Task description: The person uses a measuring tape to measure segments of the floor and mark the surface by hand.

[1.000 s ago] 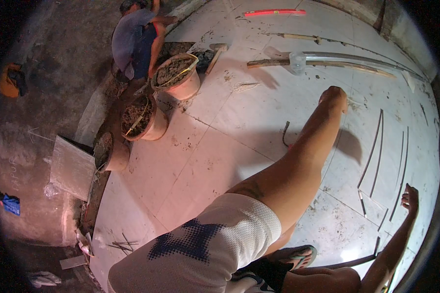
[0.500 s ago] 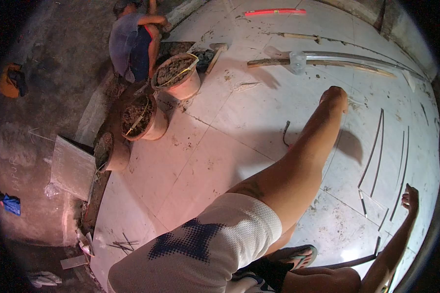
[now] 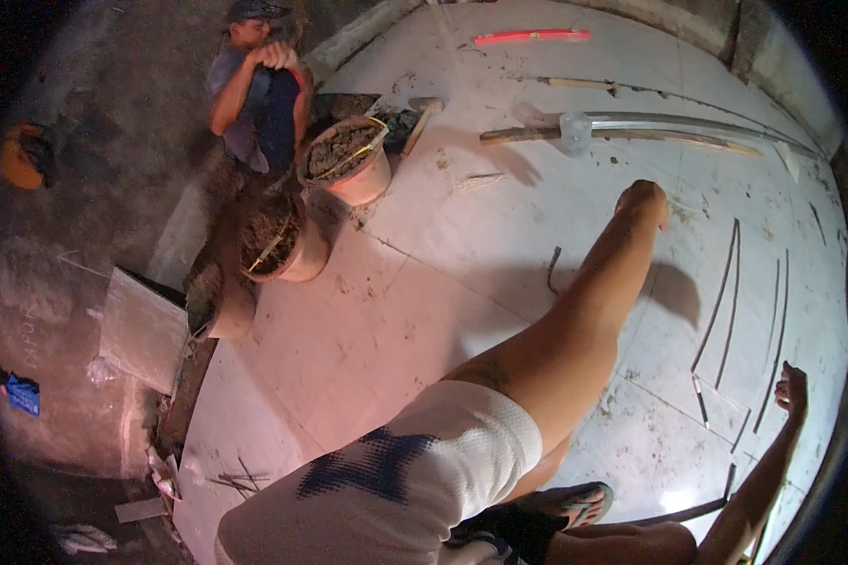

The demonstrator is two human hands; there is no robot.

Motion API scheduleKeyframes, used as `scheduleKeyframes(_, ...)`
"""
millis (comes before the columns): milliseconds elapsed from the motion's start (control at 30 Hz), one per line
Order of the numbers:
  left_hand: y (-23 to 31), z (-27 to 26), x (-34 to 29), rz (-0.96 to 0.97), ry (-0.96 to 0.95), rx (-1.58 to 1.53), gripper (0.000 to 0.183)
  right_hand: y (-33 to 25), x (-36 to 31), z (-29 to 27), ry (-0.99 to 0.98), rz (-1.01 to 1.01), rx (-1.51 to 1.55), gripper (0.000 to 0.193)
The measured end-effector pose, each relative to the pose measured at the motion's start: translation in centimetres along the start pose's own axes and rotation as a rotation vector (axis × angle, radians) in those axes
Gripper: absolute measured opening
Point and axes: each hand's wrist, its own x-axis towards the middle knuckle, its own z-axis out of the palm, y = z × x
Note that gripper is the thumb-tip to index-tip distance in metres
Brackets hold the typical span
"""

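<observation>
My left arm, in a white short sleeve with a dark star, stretches out over pale floor tiles (image 3: pixel 415 311). My left hand (image 3: pixel 643 202) is closed at its end, back of the hand toward me; what its fingers hold, if anything, is hidden. At the right, my right hand (image 3: pixel 791 388) has its fingers curled in, and I cannot make out anything in them. Close to it lie thin dark strips (image 3: pixel 718 306) on the tiles. A short dark hooked piece (image 3: pixel 554 270) lies left of my left forearm. My sandaled foot (image 3: pixel 584 504) rests below.
Pinkish buckets (image 3: pixel 363 181) of dark mix line the tiles' left edge, beside a hammer-like tool (image 3: pixel 424 122). Another person (image 3: pixel 259 99) sits behind them. Farther off lie a clear container (image 3: pixel 576 132), a wooden strip (image 3: pixel 669 138), a metal bar (image 3: pixel 697 122) and a red level (image 3: pixel 532 36).
The other person has raised their head and brought their hands together at the knee. The view has shifted slightly; my two hands keep nearly the same pose.
</observation>
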Motion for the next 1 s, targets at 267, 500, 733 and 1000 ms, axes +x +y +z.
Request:
scheduleKeyframes(267,0.1,0.4,-0.1,0.090,0.169,0.026,0.055,1.0,1.5,-0.9,-0.078,0.026,0.028,0.051)
scheduleKeyframes(500,-0.8,-0.7,-1.5,-0.020,0.056,0.022,0.053,0.2,1.9,0.8,-0.038,-0.017,0.018,0.053)
scheduleKeyframes(733,-0.7,-0.6,-0.4,-0.012,0.038,0.002,0.055,-0.1,0.9,0.6,-0.031,-0.033,0.003,0.055)
scheduleKeyframes(1000,-0.7,-0.6,-0.6,-0.051,0.009,-0.006,0.054,-0.8,0.1,1.1,0.019,-0.043,-0.034,0.057)
